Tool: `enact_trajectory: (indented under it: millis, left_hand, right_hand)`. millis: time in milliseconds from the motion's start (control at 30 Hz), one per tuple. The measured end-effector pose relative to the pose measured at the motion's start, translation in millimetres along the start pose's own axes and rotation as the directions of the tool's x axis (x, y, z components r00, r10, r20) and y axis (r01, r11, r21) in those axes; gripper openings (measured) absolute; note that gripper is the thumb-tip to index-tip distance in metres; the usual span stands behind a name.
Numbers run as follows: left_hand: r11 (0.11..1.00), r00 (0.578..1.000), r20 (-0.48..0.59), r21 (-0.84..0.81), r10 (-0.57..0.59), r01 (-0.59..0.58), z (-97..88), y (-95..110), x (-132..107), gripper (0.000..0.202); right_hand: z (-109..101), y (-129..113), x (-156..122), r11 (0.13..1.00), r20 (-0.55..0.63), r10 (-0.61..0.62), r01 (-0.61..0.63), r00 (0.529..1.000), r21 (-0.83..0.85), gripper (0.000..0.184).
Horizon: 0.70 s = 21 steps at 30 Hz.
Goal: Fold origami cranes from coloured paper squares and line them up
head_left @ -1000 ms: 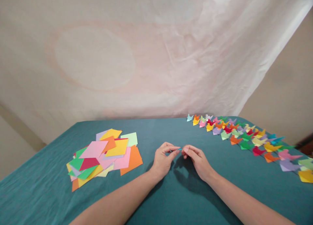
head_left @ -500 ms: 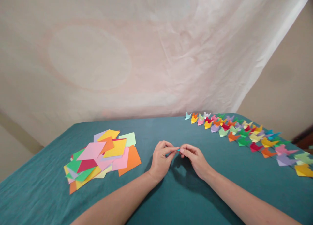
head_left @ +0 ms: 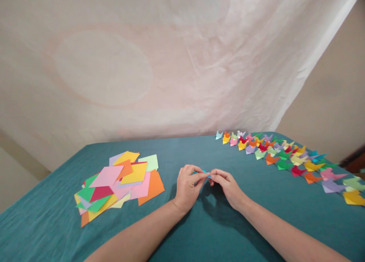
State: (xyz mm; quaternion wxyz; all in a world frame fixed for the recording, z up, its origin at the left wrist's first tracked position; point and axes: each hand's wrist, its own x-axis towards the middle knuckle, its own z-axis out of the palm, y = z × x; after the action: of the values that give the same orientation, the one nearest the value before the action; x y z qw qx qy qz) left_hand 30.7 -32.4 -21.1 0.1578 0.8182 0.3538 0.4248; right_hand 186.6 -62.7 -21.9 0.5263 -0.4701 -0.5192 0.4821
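A small piece of blue paper (head_left: 204,172) is pinched between my two hands, just above the middle of the table. My left hand (head_left: 188,186) closes thumb and fingertips on its left part. My right hand (head_left: 226,184) grips its right end, fingertips almost touching those of the left. Only slivers of blue show between the fingers, so the paper's folded shape is mostly hidden.
A loose pile of coloured paper squares (head_left: 107,176) lies to the left on the teal tablecloth (head_left: 182,151). Rows of small folded paper birds (head_left: 285,165) stand along the right side. A pale cloth (head_left: 171,64) hangs behind the table.
A little more of the blue paper shows between the fingertips, and the left fingers have shifted slightly. The pile and the birds are as before.
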Motion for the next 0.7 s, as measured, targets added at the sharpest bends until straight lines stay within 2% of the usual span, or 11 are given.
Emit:
enact_trajectory:
  millis: [267,700]
  left_hand:
    - [1.000,1.000,0.017,-0.003,-0.022,0.022,0.6,-0.7,0.1,0.017]
    - [0.994,0.992,0.085,-0.049,-0.094,0.098,3.2,-3.8,-1.3,0.015]
  right_hand:
    - [1.4,-3.3,-0.8,1.000,-0.025,0.015,-0.015,1.000,-0.006,0.021]
    - [-8.6,11.4,4.4,0.985,-0.020,-0.081,0.077,0.997,-0.151,0.018]
